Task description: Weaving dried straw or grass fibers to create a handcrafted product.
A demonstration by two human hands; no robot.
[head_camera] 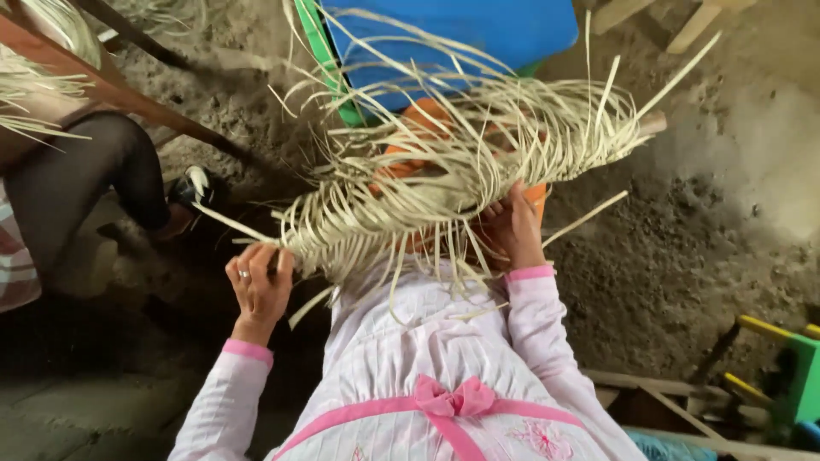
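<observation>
A: Entry, largest first. What is taking up most of the view?

B: A bare, rough grey-brown dirt floor (683,256) is filling the background. At the top, a flat blue plastic panel with a green edge (478,34) is lying behind the work. At lower right, a small green and yellow wooden frame (794,376) is standing on the ground.

A: And the work piece?

B: A long, pale, half-woven mat of dried palm-leaf strips (461,171) is stretching across the middle of the view, running from lower left up to upper right, above the person's lap. Loose strip ends are sticking out on every side. An orange object (427,115) is showing through the gaps behind it; what it is cannot be told.

A: Clothing?

B: The person is wearing a white striped garment with pink cuffs and a pink bow (453,397) at the waist.

A: Anyone else?

B: At the left edge, another person's leg in dark fabric (85,171) is showing, with a dark shoe (192,192) near the mat's lower end.

A: Hands?

B: The left hand (259,286) is curling closed around the strips at the mat's lower left end, a ring showing on one finger. The right hand (512,226) is pressing up against the mat's underside near the middle, fingers partly buried among the strips and pinching them; the exact strip held cannot be told.
</observation>
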